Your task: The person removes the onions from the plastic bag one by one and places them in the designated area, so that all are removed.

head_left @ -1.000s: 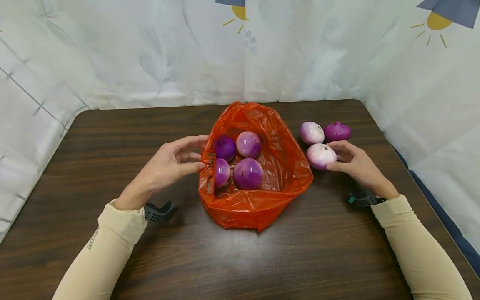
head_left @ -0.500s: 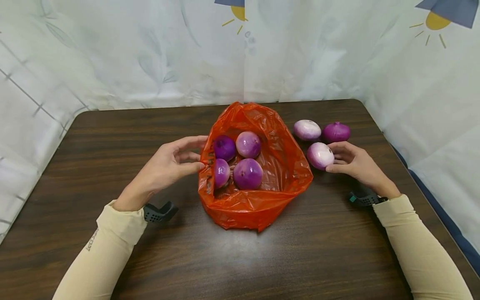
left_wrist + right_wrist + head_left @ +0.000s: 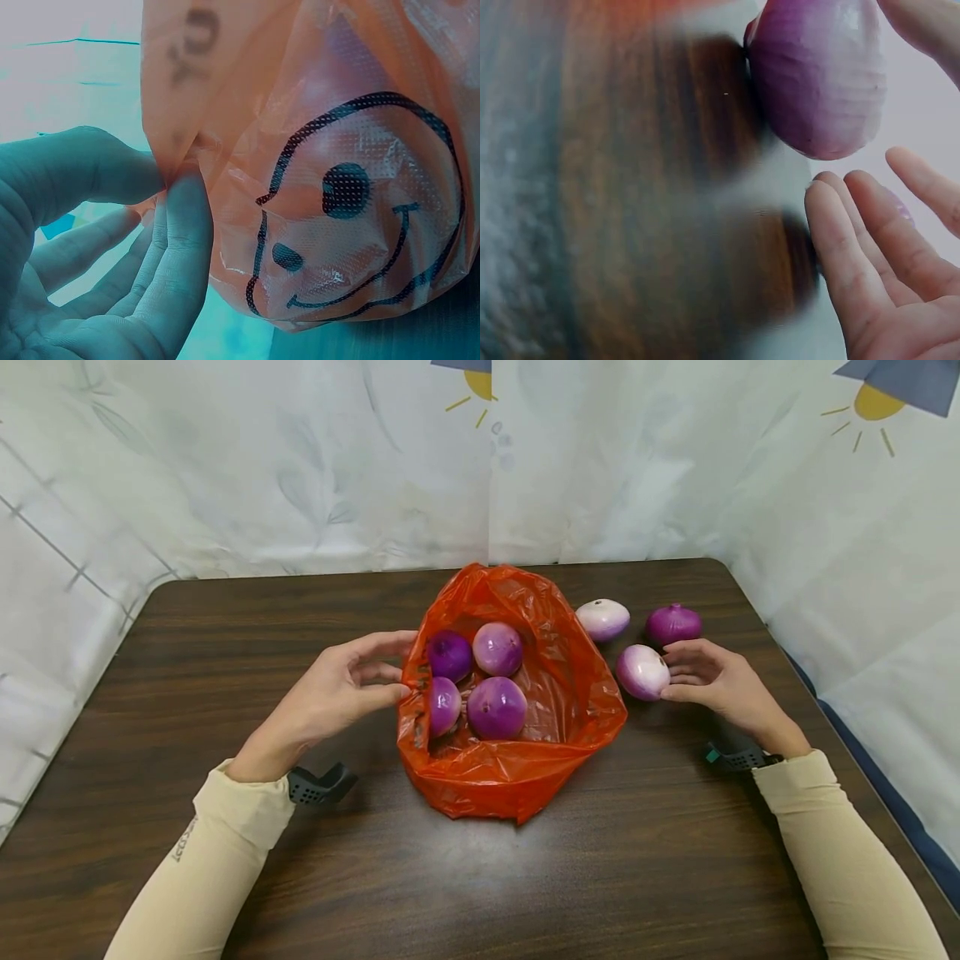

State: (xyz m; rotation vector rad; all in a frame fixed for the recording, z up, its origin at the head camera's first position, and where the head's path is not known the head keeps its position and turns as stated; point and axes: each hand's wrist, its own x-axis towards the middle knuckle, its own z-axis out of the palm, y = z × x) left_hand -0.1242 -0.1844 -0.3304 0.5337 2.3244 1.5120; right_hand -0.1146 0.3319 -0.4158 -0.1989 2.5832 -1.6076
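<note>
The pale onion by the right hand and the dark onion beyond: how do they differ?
The pale onion looks whitish on top; the dark onion is deep purple. The dark onion's nub points up; the pale onion has a rounded side up. Both sit on the table, outside the bag.

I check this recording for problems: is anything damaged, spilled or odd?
Nothing stands out: no spill or damage shows. The red plastic bag is crumpled, as thin plastic often is, and the red onions look intact.

Pale curtains (image 3: 225,485) hang behind and both sides, yellow suns (image 3: 876,402) up top, light gleaming off the dark table (image 3: 570,893)!
</note>
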